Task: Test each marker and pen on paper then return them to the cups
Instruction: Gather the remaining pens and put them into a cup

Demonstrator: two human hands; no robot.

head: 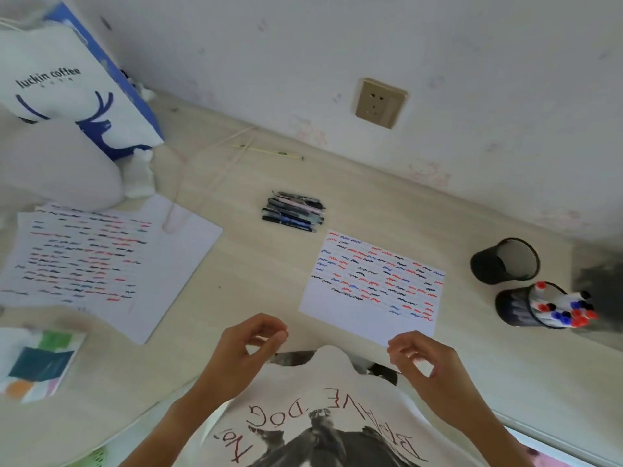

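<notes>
White T-shirt (pixel 337 416), red lettering, dark dog print.

A pale wood-grain desk (pixel 263 284) stands against a white, faintly smudged wall (pixel 337 38). A gold-coloured socket (pixel 380 103) sits low on that wall, just above the desk's far edge. Soft, even light falls across both.

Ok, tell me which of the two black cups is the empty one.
The far cup, nearer the wall. Its mesh inside shows bare, while the near cup beside it is packed with red-, blue- and black-capped markers.
</notes>
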